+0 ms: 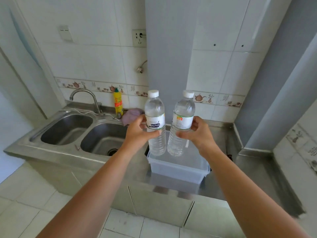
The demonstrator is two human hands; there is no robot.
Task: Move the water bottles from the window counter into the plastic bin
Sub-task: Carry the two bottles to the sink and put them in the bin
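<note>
I hold two clear water bottles with white caps and white labels, one in each hand. My left hand (pixel 138 133) grips the left bottle (pixel 154 110) around its label, upright. My right hand (pixel 199 132) grips the right bottle (pixel 184 109), which tilts slightly to the right at the top. Both bottle bases hang just above the translucent plastic bin (pixel 178 170), which stands on the steel counter near its front edge. The bin looks empty inside.
A steel double sink (pixel 85 133) with a curved tap (pixel 85 97) lies to the left. A yellow detergent bottle (pixel 118 103) and a purple cloth (pixel 132 115) sit behind the sink. Steel counter (pixel 248 167) extends right toward a grey wall corner.
</note>
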